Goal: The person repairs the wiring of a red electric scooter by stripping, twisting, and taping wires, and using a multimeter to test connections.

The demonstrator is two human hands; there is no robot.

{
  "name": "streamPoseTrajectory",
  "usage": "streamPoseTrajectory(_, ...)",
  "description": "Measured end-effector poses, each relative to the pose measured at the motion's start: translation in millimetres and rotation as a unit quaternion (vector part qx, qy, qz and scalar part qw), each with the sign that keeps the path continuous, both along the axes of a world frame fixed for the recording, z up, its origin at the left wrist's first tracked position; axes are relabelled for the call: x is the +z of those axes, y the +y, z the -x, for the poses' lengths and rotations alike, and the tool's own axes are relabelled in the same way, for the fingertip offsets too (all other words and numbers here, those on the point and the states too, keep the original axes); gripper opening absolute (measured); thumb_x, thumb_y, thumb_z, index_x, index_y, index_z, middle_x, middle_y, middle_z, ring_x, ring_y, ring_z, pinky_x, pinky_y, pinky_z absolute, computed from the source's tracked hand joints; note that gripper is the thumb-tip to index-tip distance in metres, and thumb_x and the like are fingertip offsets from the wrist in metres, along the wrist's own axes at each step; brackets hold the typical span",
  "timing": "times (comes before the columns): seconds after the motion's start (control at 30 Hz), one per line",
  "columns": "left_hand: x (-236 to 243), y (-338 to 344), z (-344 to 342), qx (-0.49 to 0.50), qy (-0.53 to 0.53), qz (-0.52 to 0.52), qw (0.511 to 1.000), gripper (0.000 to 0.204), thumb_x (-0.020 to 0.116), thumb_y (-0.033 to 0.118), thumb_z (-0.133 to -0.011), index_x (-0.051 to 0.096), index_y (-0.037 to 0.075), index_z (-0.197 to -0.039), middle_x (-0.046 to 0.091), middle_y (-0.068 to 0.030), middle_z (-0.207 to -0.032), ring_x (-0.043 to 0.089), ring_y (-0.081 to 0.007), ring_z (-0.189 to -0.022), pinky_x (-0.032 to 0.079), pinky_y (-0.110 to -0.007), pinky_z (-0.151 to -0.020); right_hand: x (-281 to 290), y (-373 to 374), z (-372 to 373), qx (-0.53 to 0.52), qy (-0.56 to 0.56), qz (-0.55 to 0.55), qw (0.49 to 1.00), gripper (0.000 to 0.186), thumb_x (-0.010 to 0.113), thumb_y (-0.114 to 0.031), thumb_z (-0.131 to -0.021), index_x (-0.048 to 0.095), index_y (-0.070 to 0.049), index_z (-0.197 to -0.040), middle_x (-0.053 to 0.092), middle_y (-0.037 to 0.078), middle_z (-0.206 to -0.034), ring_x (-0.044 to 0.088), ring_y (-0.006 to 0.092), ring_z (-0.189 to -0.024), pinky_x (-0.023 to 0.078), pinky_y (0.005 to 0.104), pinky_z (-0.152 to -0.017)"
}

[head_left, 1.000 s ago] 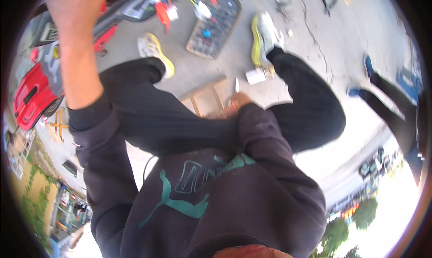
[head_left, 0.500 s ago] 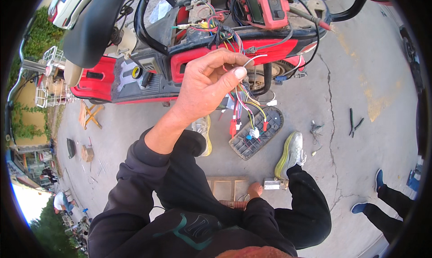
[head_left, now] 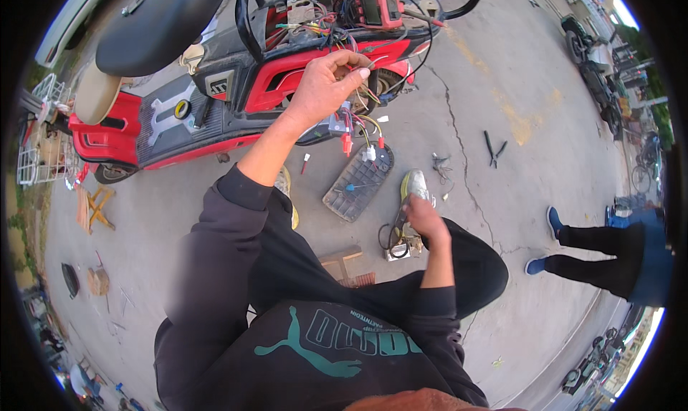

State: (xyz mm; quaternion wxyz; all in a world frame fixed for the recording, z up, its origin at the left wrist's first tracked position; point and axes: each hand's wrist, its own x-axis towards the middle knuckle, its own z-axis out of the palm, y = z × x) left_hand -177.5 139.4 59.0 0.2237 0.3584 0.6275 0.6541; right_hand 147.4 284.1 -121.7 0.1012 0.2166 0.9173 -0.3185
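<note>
My left hand (head_left: 326, 88) pinches the end of a thin white wire (head_left: 380, 58) between thumb and fingers, beside the red electric scooter (head_left: 247, 106). Below that hand dangles a bundle of coloured wires with red and white connectors (head_left: 370, 151). Down by my right shoe (head_left: 413, 184), my right hand (head_left: 428, 219) is closed on black scissors (head_left: 391, 232), their looped handles pointing downward. The fingers hide part of the scissors. Just under them a silver metal box (head_left: 398, 252) lies on the ground.
A red multimeter (head_left: 380, 10) rests on the scooter's rear. On the ground are a ribbed black cover (head_left: 358, 182), pliers (head_left: 494, 149), a wooden stool (head_left: 97, 209) and a wire scrap (head_left: 441, 166). Another person's legs (head_left: 595, 250) stand at right.
My right hand has come up from beside the low wooden frame and now holds the scissors. My left hand still pinches the wire. The whole view has shifted.
</note>
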Motion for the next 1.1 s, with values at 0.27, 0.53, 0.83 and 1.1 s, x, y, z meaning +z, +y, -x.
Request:
streamPoseTrajectory(0.27, -4, -4, 7, -0.037, -0.017, -0.002, 0.999, 0.019, 0.067, 0.014, -0.097, 0.069, 0.002, -0.112, 0.069, -0.0001, -0.096, 0.063, -0.0056, -0.082, 0.049, -0.023, -0.069, 148, -116, -47, -0.193, -0.034, 0.591, 0.783, 0.023, 0.054, -0.022, -0.106, 0.059, -0.002, -0.117, 0.071, 0.011, -0.094, 0.073, 0.0217, -0.079, 0.061, 0.0347, -0.073)
streamPoseTrajectory(0.53, 0, -7, 8, -0.034, -0.062, -0.04, 0.997, 0.02, 0.063, 0.021, -0.102, 0.065, 0.006, -0.115, 0.069, -0.0008, -0.098, 0.064, -0.0074, -0.089, 0.051, -0.024, -0.071, 151, -218, -61, -0.293, -0.028, 0.804, 0.516, 0.06, 0.038, -0.047, -0.11, 0.036, -0.004, -0.152, 0.062, 0.014, -0.109, 0.069, 0.0265, -0.093, 0.057, 0.037, -0.083)
streamPoseTrajectory(0.83, -2, -7, 5, -0.044, -0.073, -0.055, 0.995, 0.016, 0.063, 0.017, -0.101, 0.064, 0.007, -0.113, 0.067, 0.0013, -0.093, 0.064, -0.0058, -0.083, 0.048, -0.023, -0.068, 145, -231, -87, -0.314, 0.084, 0.879, 0.349, 0.067, 0.05, -0.047, -0.102, 0.04, -0.002, -0.15, 0.056, 0.013, -0.11, 0.055, 0.0238, -0.093, 0.048, 0.0369, -0.088)
streamPoseTrajectory(1.1, 10, -14, 11, -0.04, -0.152, -0.104, 0.982, 0.014, 0.063, 0.013, -0.1, 0.064, 0.004, -0.111, 0.071, -0.0038, -0.091, 0.069, -0.0098, -0.077, 0.052, -0.023, -0.061, 148, -196, -65, -0.407, 0.137, 0.781, 0.454, 0.048, 0.06, -0.038, -0.097, 0.05, -0.01, -0.135, 0.056, 0.005, -0.099, 0.049, 0.0143, -0.07, 0.039, 0.0289, -0.047)
